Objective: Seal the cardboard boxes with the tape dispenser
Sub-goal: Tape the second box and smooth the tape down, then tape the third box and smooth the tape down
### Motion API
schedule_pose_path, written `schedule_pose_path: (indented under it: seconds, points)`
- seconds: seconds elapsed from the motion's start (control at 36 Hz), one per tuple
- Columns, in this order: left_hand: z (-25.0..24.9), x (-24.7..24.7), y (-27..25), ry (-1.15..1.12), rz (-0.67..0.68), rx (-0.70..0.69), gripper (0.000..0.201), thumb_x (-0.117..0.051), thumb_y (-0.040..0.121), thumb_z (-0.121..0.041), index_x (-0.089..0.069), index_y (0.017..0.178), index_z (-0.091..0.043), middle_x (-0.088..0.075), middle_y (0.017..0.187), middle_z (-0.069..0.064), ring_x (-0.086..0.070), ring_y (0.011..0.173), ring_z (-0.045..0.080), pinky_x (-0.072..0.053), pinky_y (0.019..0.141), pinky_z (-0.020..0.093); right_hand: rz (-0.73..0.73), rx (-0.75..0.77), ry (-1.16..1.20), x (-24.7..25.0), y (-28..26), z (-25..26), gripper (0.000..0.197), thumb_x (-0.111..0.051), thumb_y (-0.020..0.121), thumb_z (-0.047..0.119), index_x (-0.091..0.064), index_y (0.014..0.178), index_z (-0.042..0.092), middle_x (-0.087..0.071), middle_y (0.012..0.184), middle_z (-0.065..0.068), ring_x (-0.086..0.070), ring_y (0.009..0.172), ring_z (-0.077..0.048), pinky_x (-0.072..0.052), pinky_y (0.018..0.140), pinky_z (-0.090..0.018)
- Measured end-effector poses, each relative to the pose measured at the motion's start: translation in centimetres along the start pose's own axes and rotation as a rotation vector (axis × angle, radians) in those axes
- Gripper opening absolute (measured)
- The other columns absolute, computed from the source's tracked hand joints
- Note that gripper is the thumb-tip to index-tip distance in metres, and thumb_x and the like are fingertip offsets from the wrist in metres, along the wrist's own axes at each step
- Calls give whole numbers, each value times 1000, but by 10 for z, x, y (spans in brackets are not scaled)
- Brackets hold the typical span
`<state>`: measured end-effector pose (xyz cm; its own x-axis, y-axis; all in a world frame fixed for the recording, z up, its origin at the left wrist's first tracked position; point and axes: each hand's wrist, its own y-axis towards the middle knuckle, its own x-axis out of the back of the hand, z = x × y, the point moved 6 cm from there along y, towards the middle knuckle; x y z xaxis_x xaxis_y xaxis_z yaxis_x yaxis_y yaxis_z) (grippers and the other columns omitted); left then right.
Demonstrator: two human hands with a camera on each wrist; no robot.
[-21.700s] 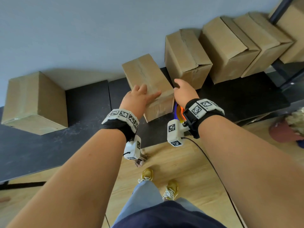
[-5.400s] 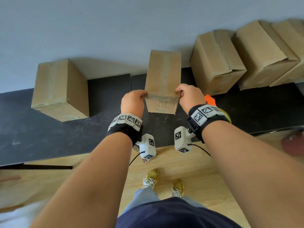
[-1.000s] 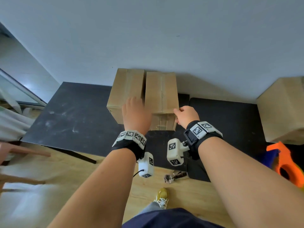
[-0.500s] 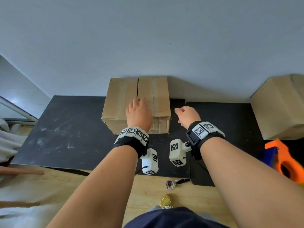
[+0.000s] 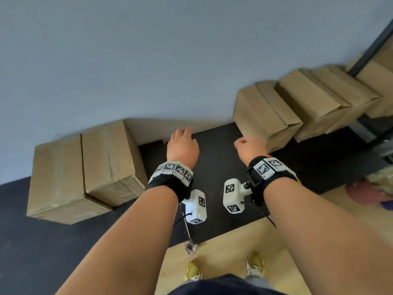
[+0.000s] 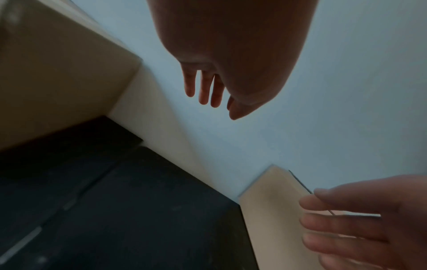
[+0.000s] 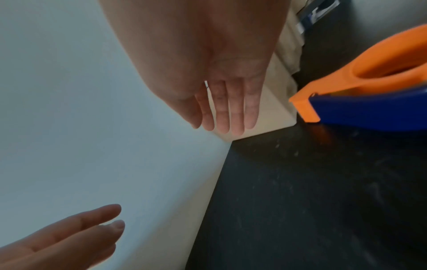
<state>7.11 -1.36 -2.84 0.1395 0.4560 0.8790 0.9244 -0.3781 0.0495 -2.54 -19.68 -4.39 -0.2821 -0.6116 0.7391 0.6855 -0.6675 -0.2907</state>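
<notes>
The tape dispenser (image 7: pixel 369 102) has an orange handle loop over a blue body. In your right wrist view it lies on the black tabletop (image 7: pixel 312 191), its orange front end close to the corner of a cardboard box (image 7: pixel 275 102). Its long axis runs roughly level across that view, orange end pointing left toward the box. In the head view your right wrist hides it almost wholly.

Two brown cardboard boxes stand side by side at the left: the outer box (image 5: pixel 57 177) and the inner box (image 5: pixel 110 160), touching, with tape along their top seams. A row of further boxes (image 5: pixel 263 116) leans along the pale blue-grey wall (image 5: pixel 148 60) at the right.

Your left hand (image 5: pixel 182 145) and your right hand (image 5: pixel 248 145) hover above the tabletop between the two groups, fingers extended and relaxed, holding nothing. Below the tabletop edge is a wooden floor (image 5: pixel 223 248).
</notes>
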Motion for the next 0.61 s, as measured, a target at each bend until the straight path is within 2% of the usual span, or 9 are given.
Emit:
schedule_pose_path:
  seconds: [0.14,0.25,0.36,0.47,0.53,0.56,0.61]
  points:
    - [-53,-51,-1,-21,104,-25,44,-42,96,-18,-44,140,-17,-42,142,6,-36,131,24,-32,107,37,-31,-66,-31,37,22,-59,27,-45,98,17,-67,99,1,-67,112,-20,-58,92,-32,-42,78,-32]
    - [-81,-88,-7,-12,177,2,44,-41,96,-17,-44,140,-18,-41,143,4,-36,131,23,-33,107,37,79,-134,-142,49,33,-100,28,-48,99,20,-65,110,0,-65,116,-19,-60,104,-37,-43,82,-35]
    - [-92,-115,-12,-10,207,70,44,-39,96,-16,-45,140,-19,-41,143,4,-35,132,23,-33,108,38,189,-218,-172,41,45,-136,30,-51,97,34,-60,102,6,-64,106,-15,-54,85,-30,-39,74,-34]
    - [-97,-133,-20,-1,224,127,43,-39,96,-16,-47,139,-19,-41,143,4,-36,131,24,-33,107,37,317,-230,-272,27,45,-154,44,-56,93,53,-52,96,9,-57,93,-9,-55,86,-28,-41,74,-34]
    - [-98,-141,-27,0,229,152,43,-39,96,-15,-48,138,-19,-42,142,4,-37,131,24,-33,107,37,356,-202,-334,21,41,-156,51,-53,90,63,-50,91,12,-53,78,-5,-57,83,-27,-47,76,-36]
    - [-97,-144,-30,-1,230,169,43,-39,96,-15,-48,138,-19,-43,142,4,-37,130,24,-33,106,37,370,-171,-364,18,40,-157,53,-51,89,68,-47,86,15,-51,70,-4,-59,76,-26,-49,72,-35]
    - [-95,-150,-38,-5,225,207,43,-39,96,-15,-49,137,-20,-44,141,3,-38,129,24,-34,105,37,378,-95,-380,11,38,-159,54,-52,83,75,-37,78,24,-49,59,0,-57,57,-21,-43,53,-30]
